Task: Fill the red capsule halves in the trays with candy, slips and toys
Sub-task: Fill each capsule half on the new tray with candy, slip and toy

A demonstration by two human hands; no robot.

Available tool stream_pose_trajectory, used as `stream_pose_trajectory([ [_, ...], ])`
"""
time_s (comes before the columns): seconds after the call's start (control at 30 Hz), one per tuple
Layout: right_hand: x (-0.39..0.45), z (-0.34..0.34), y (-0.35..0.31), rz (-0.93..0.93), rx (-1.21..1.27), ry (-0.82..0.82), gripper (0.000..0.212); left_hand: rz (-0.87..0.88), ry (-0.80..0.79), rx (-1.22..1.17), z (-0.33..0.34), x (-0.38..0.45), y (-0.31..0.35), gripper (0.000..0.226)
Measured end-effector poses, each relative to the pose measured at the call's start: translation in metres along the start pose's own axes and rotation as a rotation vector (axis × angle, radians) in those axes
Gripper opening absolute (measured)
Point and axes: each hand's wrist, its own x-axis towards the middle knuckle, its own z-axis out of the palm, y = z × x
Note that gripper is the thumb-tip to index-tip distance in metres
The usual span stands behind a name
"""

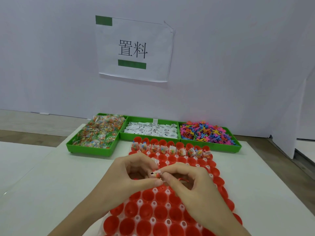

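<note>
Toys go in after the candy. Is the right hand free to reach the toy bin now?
Probably not yet: the right hand and left hand both pinch a candy packet. The path to the toy bin looks open.

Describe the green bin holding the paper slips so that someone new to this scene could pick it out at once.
Start at the paper sign on the back wall; below it, three green bins stand in a row. The slip bin is the middle one, just behind the tray of red capsule halves. Its contents are white printed papers, while its neighbours hold multicoloured candy packets and bright plastic toys.

Your left hand and right hand pinch candy packet over red capsule halves; far row holds packets.
</note>
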Motion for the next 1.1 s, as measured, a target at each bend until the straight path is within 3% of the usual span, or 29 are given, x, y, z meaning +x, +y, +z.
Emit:
stream_pose_trajectory([
  [0.2,0.011,-0.015,-0.007,0.047,0.054,-0.073,0.023,0.116,0.16,0.049,0.006,-0.001,0.003,0.018],
  [0.37,0.042,-0.034,-0.004,0.089,0.115,-0.16,0.018,0.029,0.277,0.026,0.006,0.0,0.0,0.019],
  [0.47,0.084,-0.053,0.021,0.102,-0.105,-0.022,0.016,-0.016,0.293,0.021,0.0,0.002,-0.002,0.022],
  [0.57,0.132,-0.075,0.056,0.078,-0.544,0.098,0.017,-0.039,0.295,0.026,-0.005,0.004,-0.003,0.024],
  [0.67,0.164,-0.094,0.088,0.053,-0.822,-0.01,0.021,-0.071,0.31,0.034,-0.01,0.007,-0.008,0.03],
  [0.77,0.18,-0.102,0.107,0.063,-0.876,-0.118,0.02,-0.095,0.323,0.028,-0.016,0.009,-0.014,0.031],
  [0.87,0.189,-0.103,0.113,0.056,-0.841,-0.118,0.013,-0.095,0.346,0.022,-0.022,0.011,-0.017,0.029],
  [1.1,0.197,-0.104,0.119,-0.024,-0.927,-0.22,0.024,-0.063,0.387,0.034,-0.027,0.012,-0.018,0.027],
])
